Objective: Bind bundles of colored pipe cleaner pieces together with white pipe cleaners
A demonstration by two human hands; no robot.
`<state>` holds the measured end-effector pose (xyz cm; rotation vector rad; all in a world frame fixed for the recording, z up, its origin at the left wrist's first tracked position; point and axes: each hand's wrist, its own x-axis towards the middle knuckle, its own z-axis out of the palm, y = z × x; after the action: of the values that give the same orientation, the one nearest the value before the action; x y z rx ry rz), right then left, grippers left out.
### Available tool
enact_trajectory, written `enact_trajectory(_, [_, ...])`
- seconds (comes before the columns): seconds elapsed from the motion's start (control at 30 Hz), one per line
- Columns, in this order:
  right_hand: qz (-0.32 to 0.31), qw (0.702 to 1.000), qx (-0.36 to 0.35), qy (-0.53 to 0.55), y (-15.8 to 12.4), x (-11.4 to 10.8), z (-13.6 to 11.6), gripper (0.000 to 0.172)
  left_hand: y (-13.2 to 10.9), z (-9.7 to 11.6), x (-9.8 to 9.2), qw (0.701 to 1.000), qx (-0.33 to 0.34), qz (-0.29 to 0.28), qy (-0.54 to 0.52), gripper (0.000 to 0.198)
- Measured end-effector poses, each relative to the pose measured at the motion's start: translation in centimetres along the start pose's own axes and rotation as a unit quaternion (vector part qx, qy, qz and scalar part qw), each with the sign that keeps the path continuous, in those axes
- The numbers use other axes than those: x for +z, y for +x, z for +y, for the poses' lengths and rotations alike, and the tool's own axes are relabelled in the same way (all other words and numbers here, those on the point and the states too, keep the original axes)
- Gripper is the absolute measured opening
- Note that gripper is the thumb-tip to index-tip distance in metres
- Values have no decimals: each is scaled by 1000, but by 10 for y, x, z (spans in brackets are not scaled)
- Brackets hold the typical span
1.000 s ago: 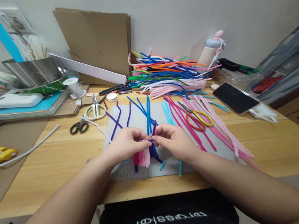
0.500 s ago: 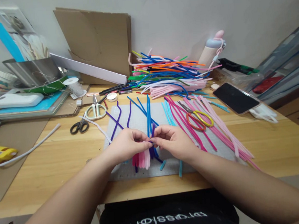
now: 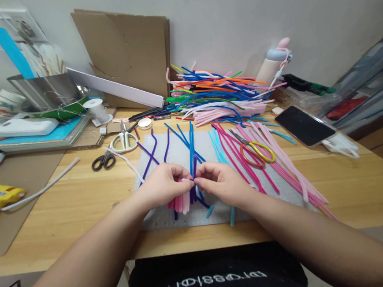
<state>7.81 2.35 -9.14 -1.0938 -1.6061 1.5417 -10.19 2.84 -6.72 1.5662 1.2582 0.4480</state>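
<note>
Bundle (image 3: 182,203), pink, in left hand (image 3: 163,185); purple stem (image 3: 195,163) by right hand (image 3: 221,181).

Now the purple pipe cleaner (image 3: 195,166) is brought closer to upright, its tip shifted left, nearer into line with the blue pipe cleaner (image 3: 190,143) behind. The pink bundle (image 3: 179,203) is nudged slightly left too, its lower end raised a touch since half a second ago. The view is swung slightly left, and more of the yellow glue gun (image 3: 0,198) is shown!
</note>
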Motion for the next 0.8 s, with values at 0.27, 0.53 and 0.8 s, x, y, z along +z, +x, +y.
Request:
enact_trajectory(0.27, [-70,995,12,77,-1,-2,-4,14,0,3,-6,1000,13,-20,11,15])
enact_trajectory(0.53, [-84,994,0,70,-2,-2,-5,12,-1,4,-9,997,4,-66,-29,17])
enact_trajectory(0.8, [-44,991,-120,-36,-3,-4,1,6,0,0,-10,989,-14,-106,-101,19])
